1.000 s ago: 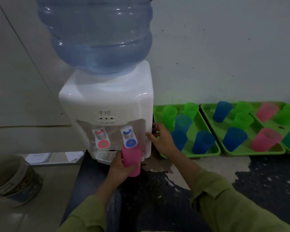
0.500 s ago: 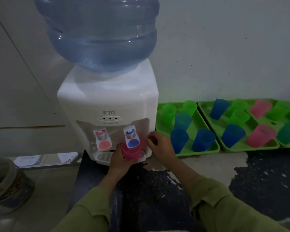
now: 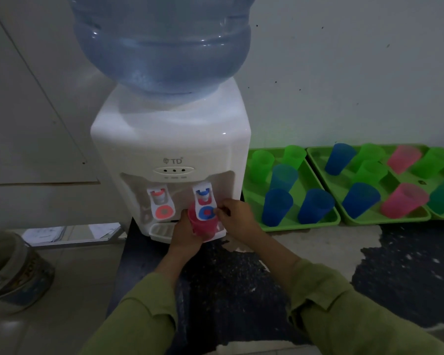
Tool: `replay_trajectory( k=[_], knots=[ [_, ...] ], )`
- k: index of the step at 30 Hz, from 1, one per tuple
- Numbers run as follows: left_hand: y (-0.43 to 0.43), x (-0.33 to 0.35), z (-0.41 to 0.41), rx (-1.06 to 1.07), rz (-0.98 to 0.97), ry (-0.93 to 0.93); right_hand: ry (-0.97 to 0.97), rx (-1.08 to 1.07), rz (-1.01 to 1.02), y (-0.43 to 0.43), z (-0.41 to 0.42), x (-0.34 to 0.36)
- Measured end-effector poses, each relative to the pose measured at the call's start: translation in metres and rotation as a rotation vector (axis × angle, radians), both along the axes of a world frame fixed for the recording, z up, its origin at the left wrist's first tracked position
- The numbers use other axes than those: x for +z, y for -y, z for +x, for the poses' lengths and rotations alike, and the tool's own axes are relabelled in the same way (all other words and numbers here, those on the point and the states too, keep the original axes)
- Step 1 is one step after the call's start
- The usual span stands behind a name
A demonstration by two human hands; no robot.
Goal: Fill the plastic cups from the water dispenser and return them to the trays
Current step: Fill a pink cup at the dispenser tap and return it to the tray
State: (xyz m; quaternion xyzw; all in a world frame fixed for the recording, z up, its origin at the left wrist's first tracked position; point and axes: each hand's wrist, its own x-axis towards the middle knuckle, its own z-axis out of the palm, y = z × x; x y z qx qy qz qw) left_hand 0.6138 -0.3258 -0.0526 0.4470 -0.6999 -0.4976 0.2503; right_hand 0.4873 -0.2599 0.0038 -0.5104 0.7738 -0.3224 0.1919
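My left hand (image 3: 184, 238) has its fingers (image 3: 184, 217) wrapped round the pink cup (image 3: 203, 228), which stands upright directly under the blue tap (image 3: 204, 205) of the white water dispenser (image 3: 172, 147), its rim hidden behind the tap's lever. My right hand (image 3: 239, 219) is just to the right of the cup. Its fingers are bunched and curled, and the tips pinch the right edge of that blue lever. I cannot tell if water is running.

To the left of my left fingers is the red tap (image 3: 162, 204), with the drip tray (image 3: 160, 230) below it. Above both hands sits the big blue bottle (image 3: 164, 42), upside down on the dispenser.

To the right of my right fingers, against the pale wall (image 3: 344, 73), green trays lie side by side. The nearest tray (image 3: 303, 226) holds green and blue cups. The next tray (image 3: 387, 221) touches it and holds blue, green and pink ones.

Beneath my wrists the counter (image 3: 228, 280) is dark and speckled, with pale worn patches by the trays. Well to the left of my left fingers, lower down, a battered can (image 3: 13, 272) stands on glossy tile, with some papers (image 3: 45, 233) beyond it.
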Motion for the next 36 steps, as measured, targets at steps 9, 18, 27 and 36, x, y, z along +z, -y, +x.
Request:
replay_trajectory(
  k=[9, 18, 27, 36],
  knots=[
    [-0.001, 0.001, -0.001, 0.024, 0.006, -0.022, 0.131, 0.1, 0.093, -0.01, 0.001, 0.033],
    [0.004, -0.007, 0.0, -0.007, -0.073, 0.054, 0.523, 0.011, 0.101, -0.011, 0.003, 0.069],
    [0.006, -0.01, 0.0, 0.002, -0.032, 0.019, 0.277, -0.183, -0.014, -0.015, -0.007, 0.049],
    [0.004, -0.01, -0.001, 0.009, -0.045, 0.016, 0.035, -0.25, -0.153, 0.0, -0.03, 0.038]
  ],
)
